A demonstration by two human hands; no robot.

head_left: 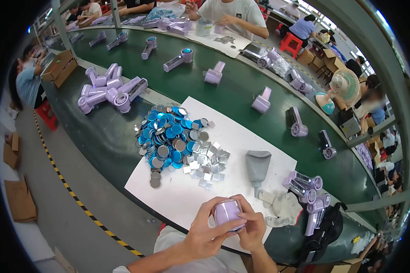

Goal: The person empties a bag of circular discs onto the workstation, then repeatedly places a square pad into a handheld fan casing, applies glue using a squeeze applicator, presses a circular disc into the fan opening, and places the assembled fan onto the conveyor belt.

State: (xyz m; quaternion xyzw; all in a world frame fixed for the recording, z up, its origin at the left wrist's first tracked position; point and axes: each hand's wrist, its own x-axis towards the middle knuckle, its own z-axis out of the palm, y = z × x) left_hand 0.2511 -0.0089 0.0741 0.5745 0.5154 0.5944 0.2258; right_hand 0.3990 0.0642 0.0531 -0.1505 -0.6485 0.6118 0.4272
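Observation:
Both of my hands grip a lilac plastic housing (228,213) with a shiny, clear-looking outer layer, held over the near edge of a white board. My left hand (205,230) wraps its left side and underside, while my right hand (252,223) closes on the right side. The fingers hide part of the housing. Beyond them on the board lies a heap of blue and silver round discs (168,136), and beside it a pile of small silvery squares (207,161). A grey squeeze bottle (258,166) lies nozzle toward me, near a whitish glove (280,207).
Lilac handled devices ride spaced out on the green conveyor belt (241,95). More are stacked at the left (109,88) and right (307,191). A black bag (328,227) lies at the right. Across the belt a person in a white shirt (234,18) sits working.

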